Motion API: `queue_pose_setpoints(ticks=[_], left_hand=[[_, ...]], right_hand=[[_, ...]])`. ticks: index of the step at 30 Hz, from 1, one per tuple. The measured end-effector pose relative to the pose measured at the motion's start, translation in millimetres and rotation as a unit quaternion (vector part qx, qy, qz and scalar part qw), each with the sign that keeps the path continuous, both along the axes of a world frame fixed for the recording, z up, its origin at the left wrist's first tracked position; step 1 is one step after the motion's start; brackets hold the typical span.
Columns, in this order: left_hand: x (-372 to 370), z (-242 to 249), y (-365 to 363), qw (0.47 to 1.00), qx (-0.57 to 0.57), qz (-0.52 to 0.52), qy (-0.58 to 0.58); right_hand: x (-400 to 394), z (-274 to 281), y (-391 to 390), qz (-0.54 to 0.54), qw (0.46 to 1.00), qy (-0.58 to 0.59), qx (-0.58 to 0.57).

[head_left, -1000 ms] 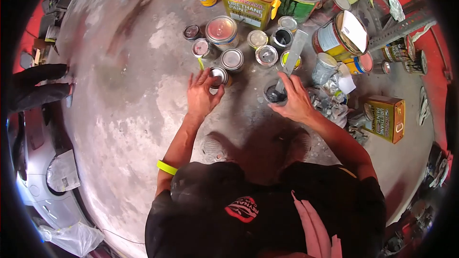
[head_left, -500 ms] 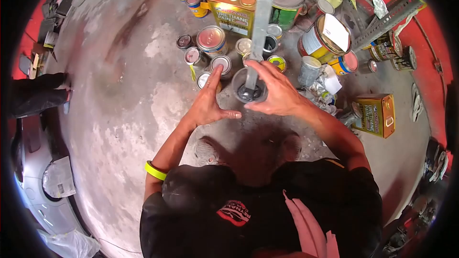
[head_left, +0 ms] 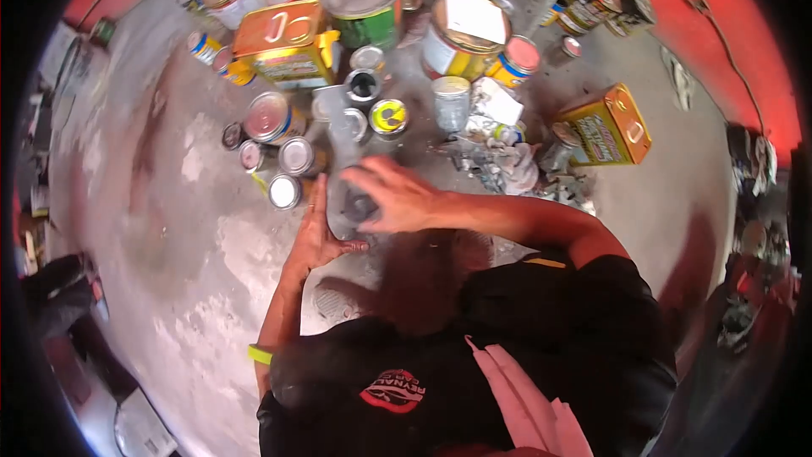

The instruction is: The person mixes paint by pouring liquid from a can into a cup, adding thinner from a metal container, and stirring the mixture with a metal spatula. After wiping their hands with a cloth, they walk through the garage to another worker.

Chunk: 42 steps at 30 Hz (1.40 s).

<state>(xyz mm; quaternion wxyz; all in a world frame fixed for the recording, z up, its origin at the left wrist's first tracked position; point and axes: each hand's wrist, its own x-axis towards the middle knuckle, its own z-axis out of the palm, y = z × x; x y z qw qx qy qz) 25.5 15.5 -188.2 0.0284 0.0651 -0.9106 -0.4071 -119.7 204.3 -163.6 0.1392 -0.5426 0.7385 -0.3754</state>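
My right hand [head_left: 397, 195], blurred by motion, is closed round a clear plastic cup [head_left: 336, 218] with dark liquid in the bottom. A long flat greyish stirring stick [head_left: 345, 123] stands up out of the cup. My left hand [head_left: 315, 241] is just left of the cup, its fingers stretched up and its thumb spread out towards the cup, holding nothing. Beyond my left hand stand a small can with a white lid [head_left: 285, 192], another silver-lidded can [head_left: 297, 156] and a larger can with a pinkish lid [head_left: 267, 116].
An orange-topped thinner tin [head_left: 283, 30], a green paint bucket [head_left: 362, 8] and a yellow-lidded can [head_left: 389, 117] stand ahead. To the right are crumpled plastic and paper [head_left: 507, 165] and a second rectangular tin [head_left: 607, 127]. A red wall [head_left: 719, 17] bounds the floor.
The view has turned, so cans and tins appear farther left. Both hands appear lower and farther left, the right still round the cup. The stick leans a little left where it leaned right.
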Motion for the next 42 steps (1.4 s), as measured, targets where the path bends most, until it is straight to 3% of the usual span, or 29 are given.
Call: queue_pose_setpoints(ticks=[2, 6, 13, 15, 18, 21, 29, 33, 35, 42], left_hand=[[14, 0, -11, 0.971, 0.059, -0.025, -0.232], [41, -19, -19, 0.952, 0.021, -0.050, -0.302], [47, -31, -7, 0.956, 0.013, -0.081, -0.281], [50, -32, -7, 0.959, 0.014, -0.082, -0.271], [51, -28, -9, 0.960, 0.023, -0.080, -0.267], [50, -27, -8, 0.955, 0.011, -0.080, -0.285], [49, -36, -8, 0.960, -0.001, -0.104, -0.262], [39, -18, -12, 0.957, -0.012, -0.142, -0.253], [30, -6, -16, 0.944, -0.080, -0.186, -0.261], [-24, 40, 1, 0.919, -0.151, -0.301, -0.203]], right_hand=[[-15, -37, 12, -0.015, 0.999, 0.000, 0.038], [-41, -67, 16, 0.016, 0.996, 0.063, 0.066], [-55, -71, -21, 0.046, 0.995, 0.071, 0.059], [-64, -67, -26, 0.089, 0.978, 0.174, 0.069], [-67, -61, -30, 0.089, 0.970, 0.204, 0.101], [-61, -57, -32, 0.056, 0.980, 0.144, 0.129], [-56, -62, -20, 0.048, 0.975, 0.165, 0.140], [-53, -53, -16, 0.039, 0.983, 0.135, 0.119], [-52, -54, -16, 0.030, 0.985, 0.116, 0.127], [-49, -51, -12, -0.022, 0.986, 0.095, 0.132]])
